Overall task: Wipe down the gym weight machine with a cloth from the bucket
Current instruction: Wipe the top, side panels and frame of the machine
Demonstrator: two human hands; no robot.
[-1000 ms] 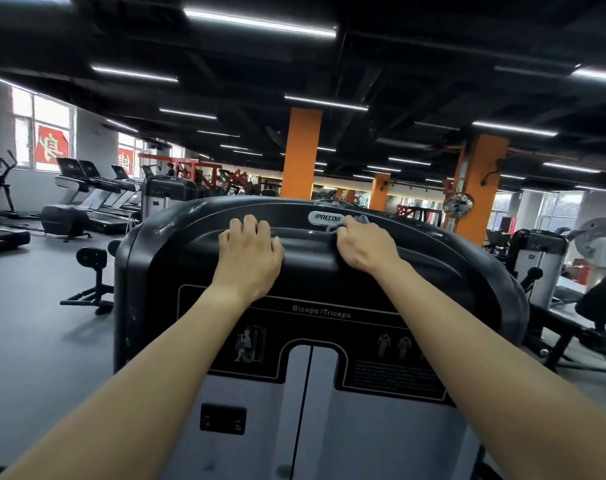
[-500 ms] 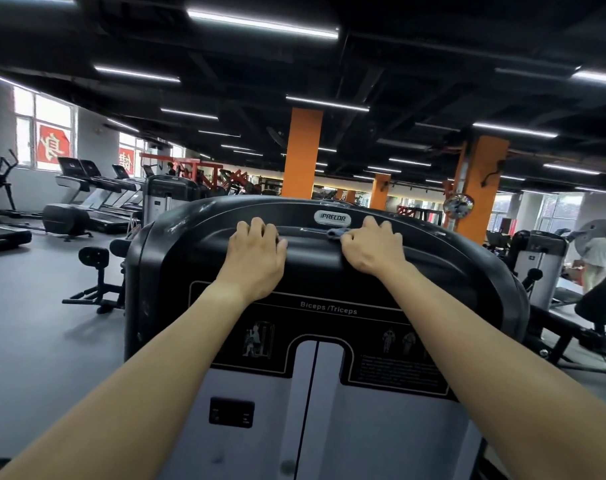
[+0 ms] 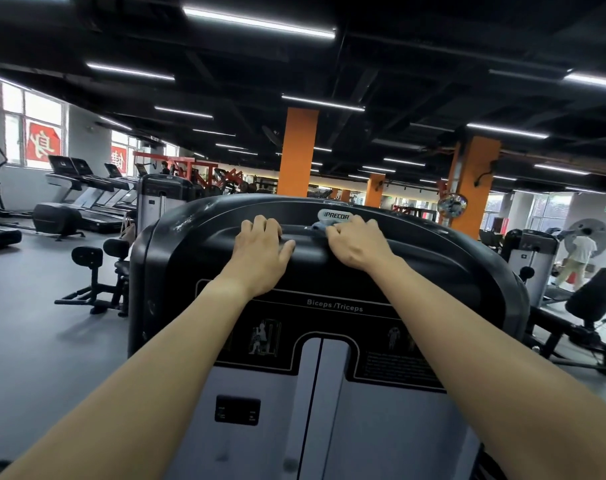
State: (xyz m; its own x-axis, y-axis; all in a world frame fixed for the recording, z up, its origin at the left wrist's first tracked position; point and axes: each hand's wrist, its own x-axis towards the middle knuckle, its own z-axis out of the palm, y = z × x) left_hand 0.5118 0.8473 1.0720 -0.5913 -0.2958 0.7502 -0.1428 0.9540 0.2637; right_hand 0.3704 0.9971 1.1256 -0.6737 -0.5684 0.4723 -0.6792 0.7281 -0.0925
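Observation:
The black biceps/triceps weight machine (image 3: 433, 271) fills the middle of the head view, its grey front panel below. My left hand (image 3: 260, 251) rests on the top ridge of the black cover, fingers curled over the edge. My right hand (image 3: 358, 242) grips a small grey-blue cloth (image 3: 320, 226) and presses it on the cover just below the brand badge (image 3: 336, 215). Most of the cloth is hidden under my fingers. No bucket is in view.
Treadmills (image 3: 83, 202) line the left wall. A black padded stand (image 3: 93, 271) sits on the grey floor at left. Another weight machine (image 3: 533, 261) and a black seat (image 3: 596, 296) stand at right, with a person (image 3: 578, 254) beyond. Orange pillars (image 3: 300, 150) rise behind.
My right hand has slid the cloth a little to the right along the top of the cover. The camera has shifted slightly; my left hand stays on the ridge.

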